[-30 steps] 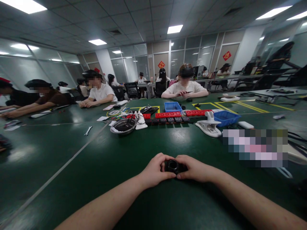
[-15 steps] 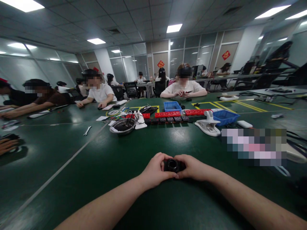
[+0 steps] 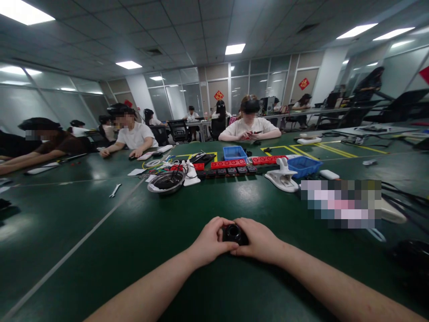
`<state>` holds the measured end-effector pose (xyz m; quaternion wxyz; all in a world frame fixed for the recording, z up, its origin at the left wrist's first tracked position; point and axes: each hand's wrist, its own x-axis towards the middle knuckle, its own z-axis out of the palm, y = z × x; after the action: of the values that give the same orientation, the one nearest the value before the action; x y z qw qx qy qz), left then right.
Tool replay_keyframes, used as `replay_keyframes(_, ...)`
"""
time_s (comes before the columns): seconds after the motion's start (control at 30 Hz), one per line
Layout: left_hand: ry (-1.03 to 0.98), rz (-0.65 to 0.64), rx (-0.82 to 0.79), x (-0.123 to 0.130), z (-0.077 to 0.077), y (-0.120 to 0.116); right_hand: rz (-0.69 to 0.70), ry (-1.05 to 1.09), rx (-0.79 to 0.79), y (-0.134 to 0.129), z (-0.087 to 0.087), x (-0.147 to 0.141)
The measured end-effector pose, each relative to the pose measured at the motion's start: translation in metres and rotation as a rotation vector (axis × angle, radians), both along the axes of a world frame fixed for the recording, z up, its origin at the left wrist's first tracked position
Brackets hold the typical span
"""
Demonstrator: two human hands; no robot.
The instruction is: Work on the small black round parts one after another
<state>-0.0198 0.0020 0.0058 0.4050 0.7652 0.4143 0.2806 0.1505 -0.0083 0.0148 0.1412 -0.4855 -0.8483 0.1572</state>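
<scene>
A small black device with a round, ringed opening (image 3: 233, 231) is held between my two hands, low over the green table (image 3: 150, 277). My left hand (image 3: 212, 239) grips its left side, with the thumb along the near edge and the fingers curved around the far edge. Closed around the right side, my right hand (image 3: 258, 239) covers much of the dark body. The fingertips of both hands meet or nearly meet at the front and back. The device's underside is hidden, so I cannot tell whether it touches the table.
Red and black power strips (image 3: 228, 164) lie ahead, beside a metal bowl (image 3: 157, 189) and a white clip stand (image 3: 282, 179). Blue trays (image 3: 303, 167) sit beyond. A wrench (image 3: 115, 191) lies left, cables (image 3: 398, 192) right. A co-worker (image 3: 250, 127) sits opposite.
The view has turned slightly right, so the surroundings appear farther left. My right hand now covers more of the black device, which both hands still hold.
</scene>
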Motion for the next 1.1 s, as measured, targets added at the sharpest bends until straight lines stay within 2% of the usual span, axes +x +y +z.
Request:
replay_keyframes(0.13, 0.016, -0.079, -0.009, -0.003, 0.004, 0.002, 0.158, 0.052, -0.147, 0.01, 0.005, 0.013)
replay_keyframes(0.3, 0.018, -0.092, -0.012, -0.003, 0.005, 0.001, 0.232, 0.127, -0.227, 0.016, 0.007, 0.018)
replay_keyframes(0.9, 0.021, -0.086, 0.002, -0.003, 0.002, 0.002, 0.273, 0.165, -0.246, 0.017, 0.006, 0.019)
replay_keyframes(1.1, 0.024, -0.011, -0.008, 0.002, 0.002, -0.002, 0.123, 0.161, -0.337, 0.018, -0.003, 0.017)
